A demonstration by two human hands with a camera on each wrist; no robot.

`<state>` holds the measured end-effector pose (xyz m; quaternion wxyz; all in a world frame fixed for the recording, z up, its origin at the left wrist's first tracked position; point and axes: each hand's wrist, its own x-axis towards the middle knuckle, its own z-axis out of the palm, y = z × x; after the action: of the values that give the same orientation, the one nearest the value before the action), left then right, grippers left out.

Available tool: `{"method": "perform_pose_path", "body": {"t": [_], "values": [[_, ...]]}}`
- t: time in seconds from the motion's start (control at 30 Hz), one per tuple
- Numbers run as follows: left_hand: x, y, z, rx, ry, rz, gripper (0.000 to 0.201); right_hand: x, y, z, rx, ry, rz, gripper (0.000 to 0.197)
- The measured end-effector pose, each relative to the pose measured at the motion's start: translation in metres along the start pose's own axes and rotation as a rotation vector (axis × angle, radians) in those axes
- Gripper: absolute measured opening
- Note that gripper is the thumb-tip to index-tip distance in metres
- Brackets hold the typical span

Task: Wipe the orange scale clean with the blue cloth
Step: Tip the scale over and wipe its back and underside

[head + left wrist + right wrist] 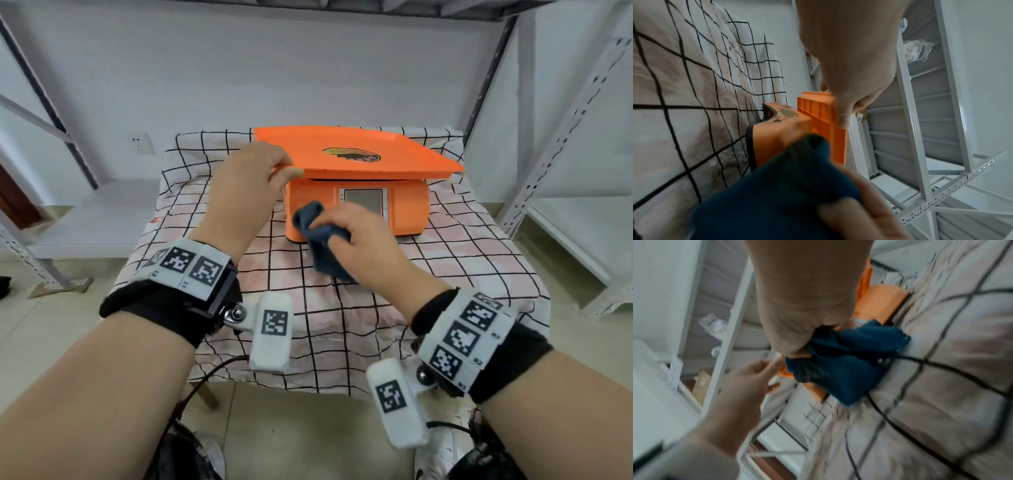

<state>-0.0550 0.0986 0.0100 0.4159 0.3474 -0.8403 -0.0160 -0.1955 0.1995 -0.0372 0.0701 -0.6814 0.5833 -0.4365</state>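
Orange scale: on checked cloth-covered table, 12 o'clock from you. Your left hand: fingers clamped on its platter's left corner. Your right hand: fingers bunched around blue cloth, pressed to scale's front, 9 o'clock of display.

One orange scale, one blue cloth, two hands

Pale wall behind, grey metal shelving either side, beige tiled floor, checked tablecloth.

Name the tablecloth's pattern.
Black grid lines on pinkish white tablecloth, clearest in the head view.
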Motion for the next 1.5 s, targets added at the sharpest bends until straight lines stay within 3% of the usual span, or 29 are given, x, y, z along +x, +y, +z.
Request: {"method": "perform_pose_path", "body": {"t": [0.2,0.3,0.5,0.6,0.73,0.97,1.1,1.17,1.3,1.43,1.5], "values": [[-0.001,0.001,0.001,-0.035,0.007,-0.049,0.026,0.002,0.032,-0.04,0.129,0.632,0.488,0.023],[-0.002,0.002,0.002,-0.042,0.025,-0.057,0.025,0.001,0.068,-0.045,0.074,0.711,0.588,0.014],[-0.004,0.011,0.01,-0.08,0.045,-0.009,0.023,0.005,0.072,-0.018,-0.227,0.552,0.532,0.018],[-0.003,0.017,0.013,-0.077,0.063,0.008,0.023,0.007,0.046,0.001,-0.167,0.447,0.421,0.03],[-0.003,0.017,0.012,-0.066,0.085,0.012,0.023,0.005,0.02,0.021,-0.038,0.344,0.264,0.029],[0.0,0.01,0.011,-0.09,0.084,-0.003,0.024,-0.004,0.008,0.024,0.095,0.243,0.228,0.025],[0.0,0.016,0.012,-0.073,0.09,0.023,0.027,-0.016,-0.014,0.044,0.145,-0.059,0.152,0.02],[0.001,0.021,0.013,-0.063,0.078,0.049,0.028,-0.02,-0.023,0.055,0.177,-0.133,0.097,0.019],[0.0,0.019,0.009,-0.012,-0.001,0.09,0.028,-0.021,-0.035,0.029,0.288,-0.194,0.204,0.025],[-0.009,0.013,0.003,0.031,-0.071,0.105,0.027,-0.032,-0.038,-0.01,0.331,-0.164,0.338,0.017],[-0.014,0.009,0.0,0.056,-0.098,0.077,0.026,-0.039,-0.034,-0.023,0.182,-0.173,0.343,0.014]]}}
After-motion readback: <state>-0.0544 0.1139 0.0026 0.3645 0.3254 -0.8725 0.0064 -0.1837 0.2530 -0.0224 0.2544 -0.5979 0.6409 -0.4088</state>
